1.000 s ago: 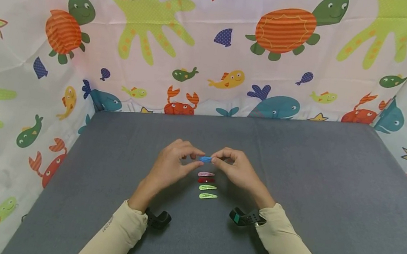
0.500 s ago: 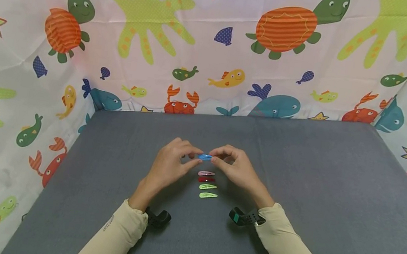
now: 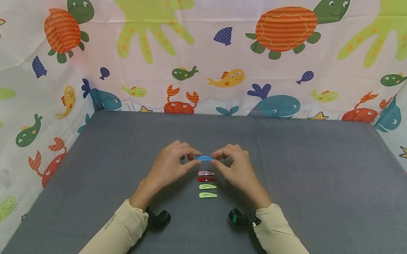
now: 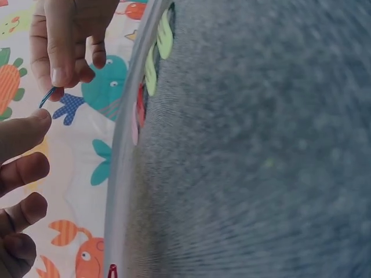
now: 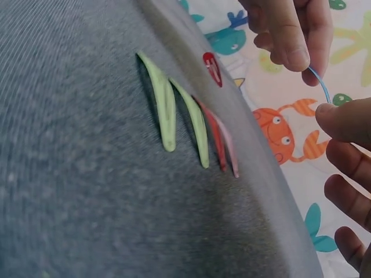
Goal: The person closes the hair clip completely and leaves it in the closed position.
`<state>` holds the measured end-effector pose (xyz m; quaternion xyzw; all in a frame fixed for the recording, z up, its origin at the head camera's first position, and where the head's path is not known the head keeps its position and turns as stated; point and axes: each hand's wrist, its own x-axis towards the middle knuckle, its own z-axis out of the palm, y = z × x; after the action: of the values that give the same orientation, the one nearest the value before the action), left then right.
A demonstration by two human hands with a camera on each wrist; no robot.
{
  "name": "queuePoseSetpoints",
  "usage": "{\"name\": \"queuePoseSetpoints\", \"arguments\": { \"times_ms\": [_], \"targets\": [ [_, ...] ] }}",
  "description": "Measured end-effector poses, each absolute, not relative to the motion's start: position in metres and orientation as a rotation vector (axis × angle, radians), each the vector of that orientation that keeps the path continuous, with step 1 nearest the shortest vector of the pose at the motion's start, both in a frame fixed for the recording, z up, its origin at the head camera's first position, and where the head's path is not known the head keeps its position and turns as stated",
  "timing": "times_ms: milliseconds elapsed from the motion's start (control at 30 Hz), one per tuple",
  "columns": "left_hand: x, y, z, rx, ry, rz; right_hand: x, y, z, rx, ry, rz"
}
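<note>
A blue snap hair clip (image 3: 204, 158) is held above the table between both hands, seen edge-on and slightly bowed in the right wrist view. My left hand (image 3: 171, 162) pinches its left end between thumb and index finger. At the other end, my right hand (image 3: 235, 170) pinches it the same way. Below the hands lie a pink hair clip (image 3: 206, 174), a dark red hair clip (image 3: 206, 180), a light green hair clip (image 3: 207, 187) and another light green hair clip (image 3: 208, 195), stacked in a column.
One more red hair clip (image 5: 213, 69) lies apart from the column, near the far table edge in the right wrist view; the left hand hides it from the head view. The grey table (image 3: 319, 197) is bordered by a sea-animal printed curtain (image 3: 207, 48).
The right hand has shifted slightly, its fingertips now closer to the blue hair clip's right end, so more of the clip shows. The clips on the table have stayed put.
</note>
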<state>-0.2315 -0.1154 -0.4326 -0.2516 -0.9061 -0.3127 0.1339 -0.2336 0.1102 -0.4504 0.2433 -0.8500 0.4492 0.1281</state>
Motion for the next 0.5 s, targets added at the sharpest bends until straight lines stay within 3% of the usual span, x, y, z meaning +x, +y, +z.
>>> {"name": "queuePoseSetpoints", "arguments": {
  "times_ms": [500],
  "targets": [
    [-0.237, -0.117, -0.445, -0.634, -2.774, -0.93, -0.236, 0.108, -0.463, 0.632, -2.49, 1.335]
  ]
}}
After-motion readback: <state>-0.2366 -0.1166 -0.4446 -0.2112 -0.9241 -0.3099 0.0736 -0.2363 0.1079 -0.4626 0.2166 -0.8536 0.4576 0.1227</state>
